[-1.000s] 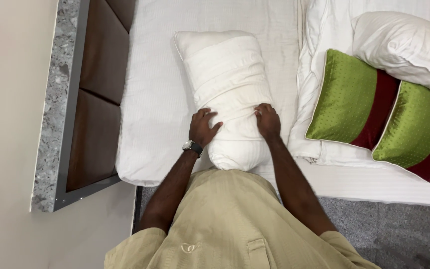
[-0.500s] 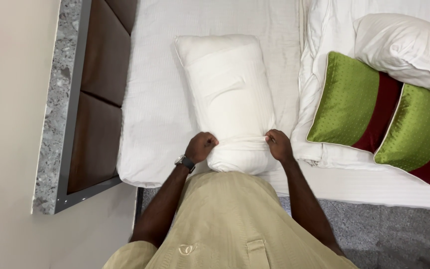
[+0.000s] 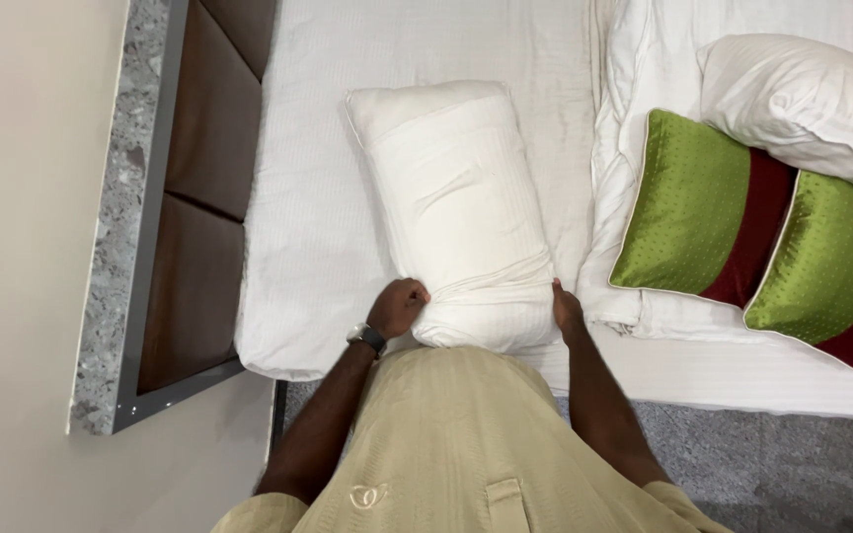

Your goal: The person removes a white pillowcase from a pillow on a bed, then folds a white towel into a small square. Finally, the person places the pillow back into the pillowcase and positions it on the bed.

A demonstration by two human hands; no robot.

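A white striped pillow (image 3: 456,197) lies lengthwise on the white bed sheet (image 3: 318,197), its near end at the bed's edge. My left hand (image 3: 399,306) grips the near left corner of the pillow, with a wristwatch (image 3: 367,337) on that wrist. My right hand (image 3: 566,308) presses against the near right corner, fingers closed on the fabric. The pillowcase is bunched in a fold between my two hands.
Two green and dark red cushions (image 3: 703,212) (image 3: 826,271) and another white pillow (image 3: 807,109) lie on a folded white duvet at the right. A brown padded headboard (image 3: 194,197) with a grey stone frame (image 3: 116,227) stands at the left. Grey carpet (image 3: 792,464) shows below the bed.
Both hands have slid from the top of the pillow's near end outward and down to its near corners. The pillow lies flatter and longer than before.
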